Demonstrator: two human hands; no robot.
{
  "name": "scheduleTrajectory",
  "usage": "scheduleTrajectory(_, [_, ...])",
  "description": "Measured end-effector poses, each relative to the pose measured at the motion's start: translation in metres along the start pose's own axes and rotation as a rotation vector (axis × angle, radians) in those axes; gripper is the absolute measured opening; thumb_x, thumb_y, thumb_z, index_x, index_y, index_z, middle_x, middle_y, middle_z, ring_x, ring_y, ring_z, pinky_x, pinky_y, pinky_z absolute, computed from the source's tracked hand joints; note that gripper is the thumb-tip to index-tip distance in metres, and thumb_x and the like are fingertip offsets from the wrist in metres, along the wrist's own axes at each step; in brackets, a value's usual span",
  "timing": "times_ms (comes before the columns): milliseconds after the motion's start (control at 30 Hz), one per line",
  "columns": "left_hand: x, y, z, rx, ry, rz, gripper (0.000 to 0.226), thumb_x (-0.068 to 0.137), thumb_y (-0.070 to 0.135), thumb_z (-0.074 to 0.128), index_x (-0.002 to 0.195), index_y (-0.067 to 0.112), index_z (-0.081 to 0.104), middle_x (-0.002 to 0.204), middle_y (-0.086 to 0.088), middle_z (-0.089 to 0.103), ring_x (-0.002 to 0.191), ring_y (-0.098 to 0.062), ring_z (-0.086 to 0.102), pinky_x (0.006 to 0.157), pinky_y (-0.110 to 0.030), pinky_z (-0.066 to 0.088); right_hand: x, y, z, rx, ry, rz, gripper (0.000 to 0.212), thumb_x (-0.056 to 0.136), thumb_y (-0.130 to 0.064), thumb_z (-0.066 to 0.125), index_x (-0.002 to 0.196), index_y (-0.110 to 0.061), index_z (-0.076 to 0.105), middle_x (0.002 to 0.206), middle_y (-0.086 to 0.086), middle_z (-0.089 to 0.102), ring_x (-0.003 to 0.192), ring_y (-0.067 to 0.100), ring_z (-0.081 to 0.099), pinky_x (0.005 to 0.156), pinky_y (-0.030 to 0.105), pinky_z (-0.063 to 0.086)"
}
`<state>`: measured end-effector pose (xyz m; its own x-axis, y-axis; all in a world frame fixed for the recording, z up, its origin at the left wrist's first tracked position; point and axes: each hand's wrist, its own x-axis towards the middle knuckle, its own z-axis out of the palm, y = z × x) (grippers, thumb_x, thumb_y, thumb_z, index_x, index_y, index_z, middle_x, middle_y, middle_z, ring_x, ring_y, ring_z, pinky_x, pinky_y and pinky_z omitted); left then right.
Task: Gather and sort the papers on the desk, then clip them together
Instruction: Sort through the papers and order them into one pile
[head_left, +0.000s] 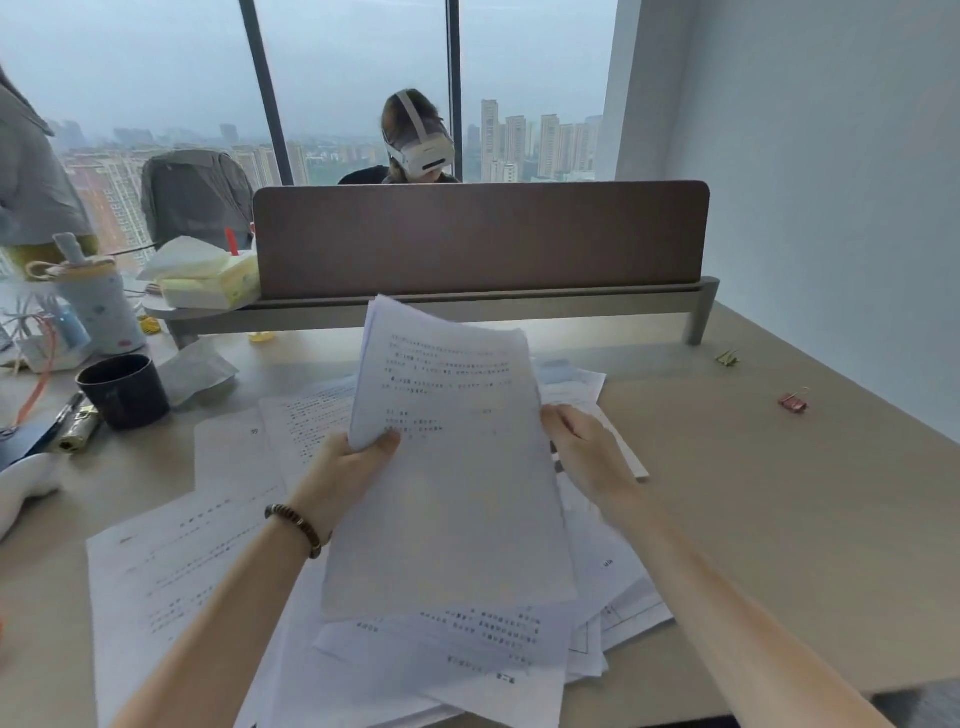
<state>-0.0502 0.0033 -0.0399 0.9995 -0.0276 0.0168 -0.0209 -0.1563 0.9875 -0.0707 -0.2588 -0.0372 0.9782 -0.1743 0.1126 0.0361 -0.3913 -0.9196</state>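
Observation:
A raised stack of printed sheets (452, 457) is held above the desk (779, 493). My left hand (348, 473) grips its left edge with the thumb on top. My right hand (582, 447) holds the right edge, its fingers behind the sheets. More loose papers (171, 561) lie scattered on the desk under and around the stack, some overlapping near the front edge. A pink binder clip (793, 402) lies far to the right, and a green clip (726, 357) sits further back.
A dark mug (124, 389), pens, a patterned bottle (98, 306) and a tissue pack (208, 280) crowd the left side. A brown divider (478, 234) stands behind the papers, with a person in a headset beyond it. A wall runs along the right.

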Motion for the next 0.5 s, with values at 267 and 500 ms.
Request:
scheduleTrajectory(267, [0.011,-0.053,-0.010,0.155,0.075,-0.253,0.016,0.095,0.021,0.061,0.091,0.008,0.071,0.070,-0.001,0.072,0.067,-0.024,0.066,0.064,-0.029,0.055,0.014,0.069,-0.013,-0.879,-0.194,0.215,0.057,0.097,-0.066,0.023,0.149,-0.043,0.033,0.166,0.016,0.008,0.153,0.038,0.005,0.118,0.064,-0.003])
scheduleTrajectory(500, [0.021,-0.057,-0.009,0.154,0.093,-0.279,0.026,0.094,0.026,0.063,0.105,0.003,0.071,0.094,-0.015,0.074,0.081,-0.032,0.070,0.080,-0.043,0.059,0.015,0.071,-0.018,-0.759,-0.025,0.244,0.058,0.087,-0.074,0.036,0.120,-0.032,0.060,0.144,0.015,0.040,0.141,0.036,0.031,0.117,0.059,0.018])
